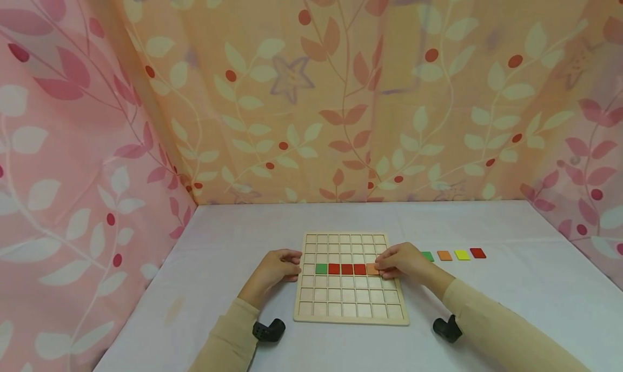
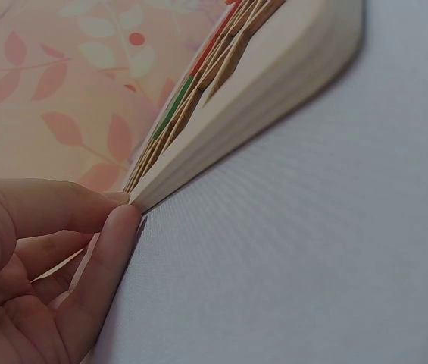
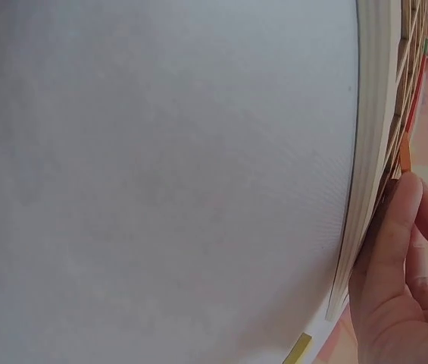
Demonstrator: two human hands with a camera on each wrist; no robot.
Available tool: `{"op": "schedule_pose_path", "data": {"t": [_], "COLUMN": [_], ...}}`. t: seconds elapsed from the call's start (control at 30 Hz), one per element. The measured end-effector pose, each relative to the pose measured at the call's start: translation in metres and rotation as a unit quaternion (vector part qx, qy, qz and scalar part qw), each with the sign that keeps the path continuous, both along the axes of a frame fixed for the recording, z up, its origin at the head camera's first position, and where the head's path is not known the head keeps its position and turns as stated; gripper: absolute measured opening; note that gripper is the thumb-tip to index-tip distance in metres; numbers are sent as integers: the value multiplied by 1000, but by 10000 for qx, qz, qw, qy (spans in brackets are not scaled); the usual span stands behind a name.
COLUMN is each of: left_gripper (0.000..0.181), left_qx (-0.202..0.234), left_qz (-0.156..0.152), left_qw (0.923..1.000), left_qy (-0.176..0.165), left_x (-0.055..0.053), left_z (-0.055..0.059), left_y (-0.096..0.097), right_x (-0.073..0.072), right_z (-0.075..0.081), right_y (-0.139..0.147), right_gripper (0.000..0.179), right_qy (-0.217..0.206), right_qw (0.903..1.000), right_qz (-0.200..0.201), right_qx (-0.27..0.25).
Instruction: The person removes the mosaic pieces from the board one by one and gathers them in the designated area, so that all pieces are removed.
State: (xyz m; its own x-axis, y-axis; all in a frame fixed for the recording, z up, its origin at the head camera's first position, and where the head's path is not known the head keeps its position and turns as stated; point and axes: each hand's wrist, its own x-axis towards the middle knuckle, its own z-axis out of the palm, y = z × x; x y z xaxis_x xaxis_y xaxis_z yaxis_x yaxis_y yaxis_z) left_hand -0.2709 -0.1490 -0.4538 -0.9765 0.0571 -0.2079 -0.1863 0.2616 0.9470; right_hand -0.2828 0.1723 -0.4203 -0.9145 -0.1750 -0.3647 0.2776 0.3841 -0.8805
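A pale wooden grid board (image 1: 350, 310) lies flat on the table. Along one of its rows sit a green tile (image 1: 322, 268), several red tiles (image 1: 347, 269) and an orange tile (image 1: 372, 269). My right hand (image 1: 403, 264) pinches that orange tile (image 3: 405, 154) by its right side, over the row's right end. At the board's left edge, my left hand (image 1: 273, 274) holds the rim between thumb and fingertips. The left wrist view shows those fingers (image 2: 107, 262) meeting at the wooden edge (image 2: 251, 114).
Right of the board, a line of loose tiles lies on the white cloth: green (image 1: 428, 256), orange (image 1: 444, 256), yellow (image 1: 462, 255) and red (image 1: 478, 253). Patterned curtains (image 1: 340, 91) enclose the table (image 1: 233, 226) at the back and sides.
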Motion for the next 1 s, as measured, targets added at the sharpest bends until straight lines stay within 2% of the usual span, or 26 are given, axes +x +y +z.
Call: {"op": "schedule_pose_path", "data": {"t": [0.3,0.6,0.77,1.0], "left_gripper": [40,40,40,40], "left_qx": [-3,28,36,32], "left_qz": [55,46,31,57], "left_qw": [10000,10000,10000,10000], "left_qy": [-19,-23,-44,-59], "left_x": [0,1,0,1], "left_z": [-1,1,1,2], "left_y": [1,0,0,1], "right_x": [2,6,11,16], "right_z": [3,10,13,11], "right_y": [5,30,42,57], "right_gripper": [22,28,30,30], "right_qy": [88,205,224,183], "right_qw": [9997,9994,9984,9979], "right_qz": [-217,-232,-272,-370], "right_qx": [6,161,442,505]}}
